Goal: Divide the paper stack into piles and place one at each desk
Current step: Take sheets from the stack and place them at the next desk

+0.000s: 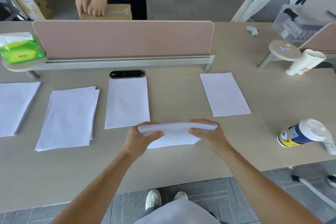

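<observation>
Paper (175,130) was gripped at both ends by the left hand (140,135) and the right hand (209,133), thumbs on top, slightly bowed, at the near middle of the desk (181,165). Beyond it four piles were laid flat in a row: left pile (14,107), fanned pile (69,118), middle pile (127,103), right pile (224,94). A cup (301,132) was seen at the right. Farther back, a tissue pack (20,51) was set beside the left end of a divider (123,39).

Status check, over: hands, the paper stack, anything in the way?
Left hand and right hand gripping paper stack by its ends. Four piles laid along desk. Cup far right, nothing blocking.
</observation>
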